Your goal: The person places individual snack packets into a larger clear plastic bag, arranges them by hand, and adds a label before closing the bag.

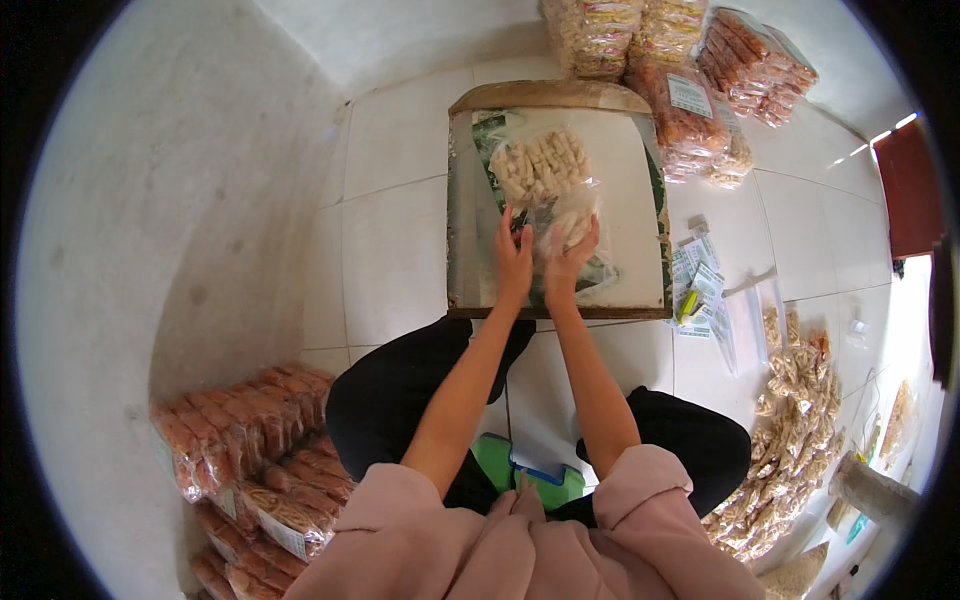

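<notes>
On a low board-topped table (626,225) before me lies a clear plastic bag (596,187). Rows of small packets of pale stick-shaped snacks (551,161) fill its far end. My right hand (571,262) curls around a pale snack packet (574,223) at the bag's near end, its fingers partly seen through clear film. Beside it, my left hand (516,259) is at the bag's near left edge, with thumb and fingers apart; whether it pinches the film is unclear. A dark green printed sheet (487,161) lies under the bag.
Printed labels (694,262), a yellow-green stapler-like tool (687,306) and clear bags (742,322) lie on the floor right of the table. Loose snack packets (795,420) are heaped at right. Filled bags stand at far right (682,112) and near left (240,427). A green stool (491,454) is below me.
</notes>
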{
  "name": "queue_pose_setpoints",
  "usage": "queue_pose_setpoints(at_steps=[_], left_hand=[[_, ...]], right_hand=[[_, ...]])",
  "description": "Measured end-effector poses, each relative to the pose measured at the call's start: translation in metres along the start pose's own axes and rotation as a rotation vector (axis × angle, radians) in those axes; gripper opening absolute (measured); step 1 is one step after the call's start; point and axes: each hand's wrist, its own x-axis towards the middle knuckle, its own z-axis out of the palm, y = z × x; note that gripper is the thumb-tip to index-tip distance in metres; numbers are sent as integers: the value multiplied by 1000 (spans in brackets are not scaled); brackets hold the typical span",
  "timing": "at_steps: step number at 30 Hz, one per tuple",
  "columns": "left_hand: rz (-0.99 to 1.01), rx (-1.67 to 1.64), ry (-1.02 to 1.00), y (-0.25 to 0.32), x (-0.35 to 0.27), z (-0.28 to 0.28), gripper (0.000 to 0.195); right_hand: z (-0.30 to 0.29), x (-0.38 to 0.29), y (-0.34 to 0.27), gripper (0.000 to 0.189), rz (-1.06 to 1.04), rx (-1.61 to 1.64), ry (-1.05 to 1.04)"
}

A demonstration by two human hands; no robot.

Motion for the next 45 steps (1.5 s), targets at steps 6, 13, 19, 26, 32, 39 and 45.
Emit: queue_pose_setpoints(at_steps=[6, 13, 19, 26, 32, 39, 45], left_hand=[[-245, 94, 31, -5, -33, -14, 39], [-78, -213, -12, -19, -41, -15, 27], [-71, -110, -160, -5, -40, -19, 16], [-13, -36, -334, 2, -49, -41, 14], [-24, -251, -174, -17, -46, -74, 25], [-208, -165, -69, 11, 34, -21, 59], [-188, -286, -93, 16, 28, -12, 63]], right_hand=[[3, -1, 9, 63, 18, 73, 43], [19, 0, 17, 64, -30, 39, 112], [13, -1, 27, 67, 85, 60, 66], [15, 9, 16, 69, 169, 243, 85], [27, 12, 13, 65, 411, 314, 122], [21, 8, 36, 81, 415, 693, -32], [-3, -13, 25, 99, 243, 371, -276]])
